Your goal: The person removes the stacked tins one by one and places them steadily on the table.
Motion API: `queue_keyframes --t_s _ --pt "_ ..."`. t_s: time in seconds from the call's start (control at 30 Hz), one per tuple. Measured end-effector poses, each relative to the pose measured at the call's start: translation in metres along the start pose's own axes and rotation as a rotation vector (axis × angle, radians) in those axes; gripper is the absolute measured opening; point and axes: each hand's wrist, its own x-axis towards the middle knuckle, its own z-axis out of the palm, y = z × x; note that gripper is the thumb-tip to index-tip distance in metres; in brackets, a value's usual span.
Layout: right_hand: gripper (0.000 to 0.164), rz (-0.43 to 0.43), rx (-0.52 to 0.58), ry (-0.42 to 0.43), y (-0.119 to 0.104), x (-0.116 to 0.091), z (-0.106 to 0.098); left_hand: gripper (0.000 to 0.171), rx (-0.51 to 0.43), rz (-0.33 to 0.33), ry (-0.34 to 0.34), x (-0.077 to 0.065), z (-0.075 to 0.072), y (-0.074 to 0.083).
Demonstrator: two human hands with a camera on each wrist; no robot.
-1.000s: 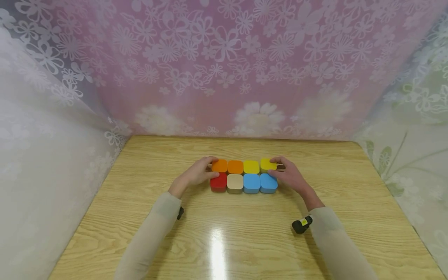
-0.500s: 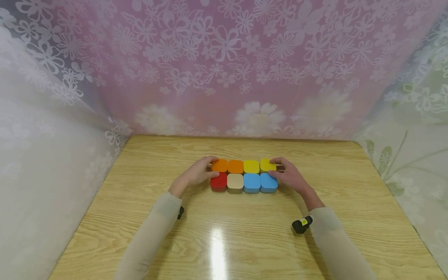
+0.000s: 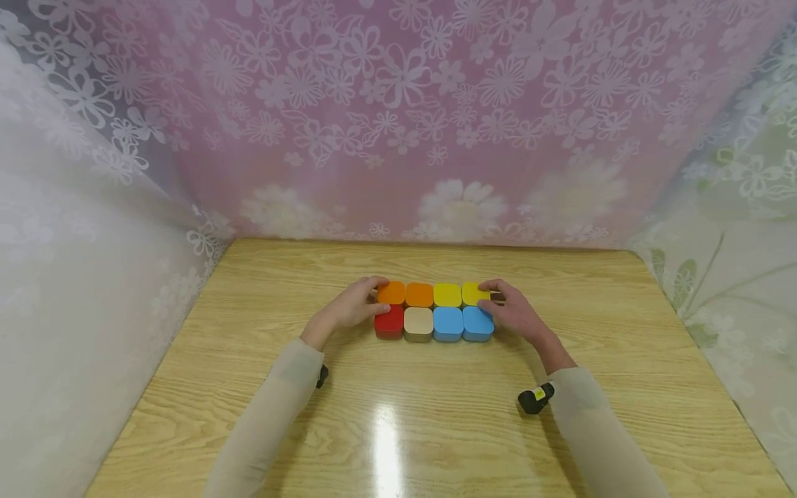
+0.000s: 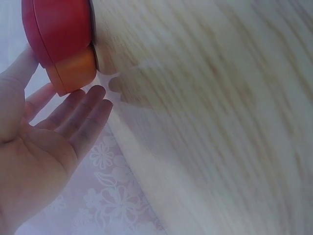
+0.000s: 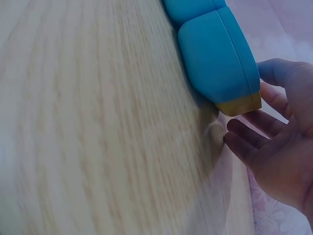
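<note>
Two rows of rounded square blocks sit side by side on the table. In the head view the far row runs from a left orange block (image 3: 392,294) and another orange block (image 3: 419,295) to a yellow block (image 3: 447,295) and a right yellow block (image 3: 473,294). Nearer are a red block (image 3: 389,324), a beige block (image 3: 418,322) and two blue blocks (image 3: 447,323). My left hand (image 3: 350,306) touches the left orange block, its thumb by the red one. My right hand (image 3: 518,309) touches the right yellow block, thumb beside the right blue block (image 5: 217,54). Fingers stay fairly straight in both wrist views.
The wood-grain table (image 3: 436,401) extends around the blocks. A pink flowered curtain (image 3: 398,138) hangs along its back edge, with pale flowered cloth (image 3: 93,277) on both sides. A black wrist camera (image 3: 535,399) sits below the right wrist.
</note>
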Motion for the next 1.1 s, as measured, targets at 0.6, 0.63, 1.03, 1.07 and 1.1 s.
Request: queue_keyframes --t_s 0.6,0.63,1.03,1.07,1.1 --pt "0.037 -0.009 0.011 0.005 0.0 0.001 0.003 0.06 0.006 -0.003 -0.011 -0.001 -0.001 0.001" --pt "0.037 -0.006 0.011 0.005 0.0 0.001 0.003 0.06 0.01 0.001 -0.012 -0.002 -0.001 0.001" --pt "0.064 -0.052 -0.074 0.044 -0.011 -0.005 0.005 0.068 0.117 0.01 0.046 -0.012 -0.003 0.008" --pt "0.065 -0.063 -0.087 0.051 -0.014 -0.006 0.006 0.069 0.122 0.011 0.059 -0.013 -0.003 0.009" --pt "0.065 -0.075 -0.103 0.059 -0.017 -0.007 0.007 0.069 0.138 0.016 0.073 -0.014 -0.003 0.011"
